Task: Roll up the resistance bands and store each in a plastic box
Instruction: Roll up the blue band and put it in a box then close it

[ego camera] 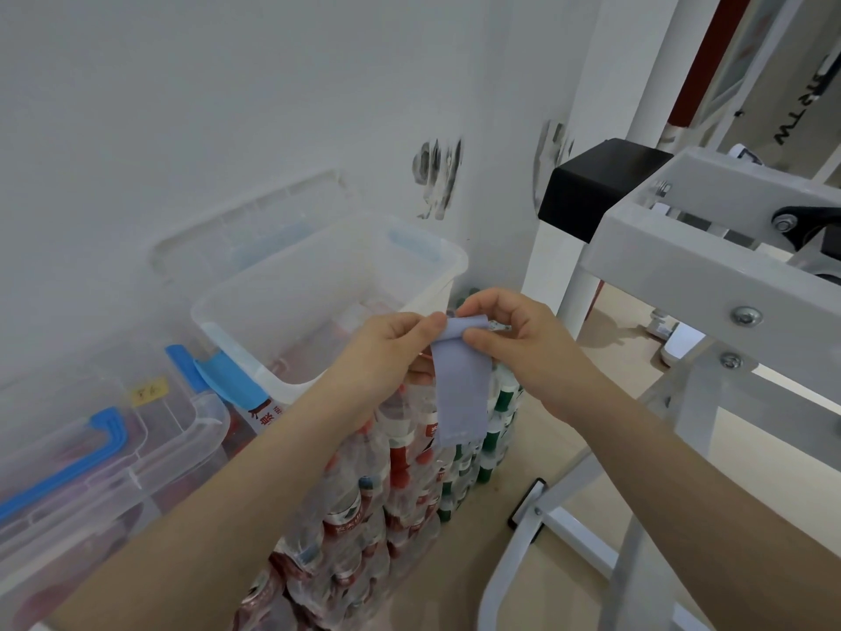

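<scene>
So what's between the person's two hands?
In the head view, the rolled top of the pale blue resistance band, pinched by the left hand and right hand.

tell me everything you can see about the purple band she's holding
The resistance band is a flat, pale lilac strip of thin, matte, stretchy-looking material. Its top end is folded or just begun into a roll, pinched between the left hand and the right hand. The rest hangs straight down, unrolled, in front of stacked packs of bottled water. It hangs beside the open clear plastic box, not yet inside.
</scene>
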{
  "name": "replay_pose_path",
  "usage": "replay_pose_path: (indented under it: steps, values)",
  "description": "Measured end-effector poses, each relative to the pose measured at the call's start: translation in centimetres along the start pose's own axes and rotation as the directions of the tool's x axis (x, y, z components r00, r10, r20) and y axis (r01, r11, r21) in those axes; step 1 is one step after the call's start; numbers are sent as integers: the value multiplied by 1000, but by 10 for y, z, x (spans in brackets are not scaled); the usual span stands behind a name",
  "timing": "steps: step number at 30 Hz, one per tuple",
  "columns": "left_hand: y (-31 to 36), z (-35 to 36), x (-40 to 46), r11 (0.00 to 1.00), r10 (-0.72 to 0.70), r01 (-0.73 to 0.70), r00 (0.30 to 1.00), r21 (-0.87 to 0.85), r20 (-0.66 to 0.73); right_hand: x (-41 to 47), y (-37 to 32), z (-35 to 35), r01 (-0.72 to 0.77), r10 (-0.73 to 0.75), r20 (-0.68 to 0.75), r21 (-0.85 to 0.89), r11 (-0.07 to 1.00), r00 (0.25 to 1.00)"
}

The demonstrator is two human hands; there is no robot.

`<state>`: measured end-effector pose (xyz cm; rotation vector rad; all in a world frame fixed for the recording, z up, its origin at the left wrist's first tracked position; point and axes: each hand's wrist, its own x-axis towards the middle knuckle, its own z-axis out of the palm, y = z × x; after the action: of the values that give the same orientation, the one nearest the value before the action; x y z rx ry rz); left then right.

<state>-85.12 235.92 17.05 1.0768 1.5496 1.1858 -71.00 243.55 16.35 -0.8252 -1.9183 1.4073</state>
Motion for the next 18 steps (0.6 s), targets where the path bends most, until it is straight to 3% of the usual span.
replay_pose_path:
  steps: [6, 10, 14, 16, 18]
  values:
    - [-2, -2, 4, 986, 125, -114, 989, 123, -80, 2, 5, -3, -89, 89, 7, 38, 995, 996]
    - [1, -2, 4, 963, 219, -200, 972, 182, -89, 4, 2, -5, -177, 169, 64, 151, 973, 984]
    - [3, -2, 3, 956, 239, -222, 968, 193, -70, 6, 2, -4, -161, 157, 50, 101, 982, 986]
    - [0, -3, 4, 965, 201, -184, 977, 188, -75, 7, 2, -3, -100, 99, 5, 76, 992, 995]
    - [-1, -4, 4, 996, 64, -61, 997, 61, -42, 8, 2, -4, -40, 43, -44, 73, 997, 998]
